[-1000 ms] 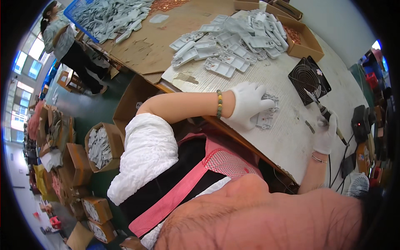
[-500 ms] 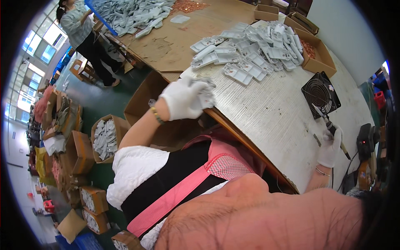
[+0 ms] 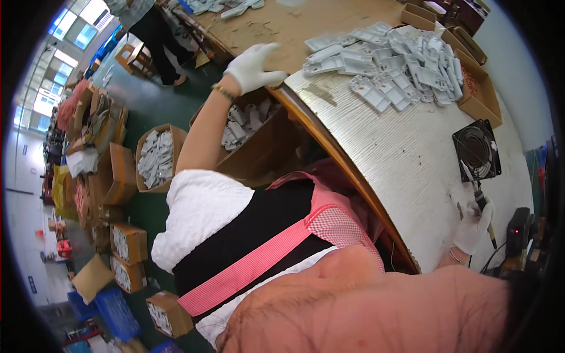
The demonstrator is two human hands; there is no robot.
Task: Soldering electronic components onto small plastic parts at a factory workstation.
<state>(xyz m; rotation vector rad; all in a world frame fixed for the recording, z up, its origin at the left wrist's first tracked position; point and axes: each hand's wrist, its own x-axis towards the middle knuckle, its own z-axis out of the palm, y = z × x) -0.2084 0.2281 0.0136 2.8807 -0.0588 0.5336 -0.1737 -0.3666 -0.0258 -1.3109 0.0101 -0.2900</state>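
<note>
My left hand [image 3: 252, 69], in a white glove, is held over the near-left edge of the table with thumb and fingers spread and nothing between them. Below it, a cardboard box [image 3: 250, 154] holds several pale plastic parts [image 3: 238, 130]. My right hand [image 3: 473, 226], also gloved, rests at the right side of the table, its fingers closed round a soldering iron [image 3: 481, 200]. The iron's metal tip points toward a square black fan [image 3: 477, 152]. A pile of white plastic housings [image 3: 391, 73] with open compartments lies at the far side of the table.
A cardboard box [image 3: 487, 110] with small copper-coloured pieces stands behind the housings. A black device with a red light [image 3: 518, 231] is at the right edge. Left on the floor stands a box of pale parts [image 3: 156, 156]. Another person [image 3: 154, 36] stands at the far left.
My left hand held a white plastic part half a second ago; now it is open and empty, raised beside the table edge. The view has shifted; my right hand keeps the soldering iron.
</note>
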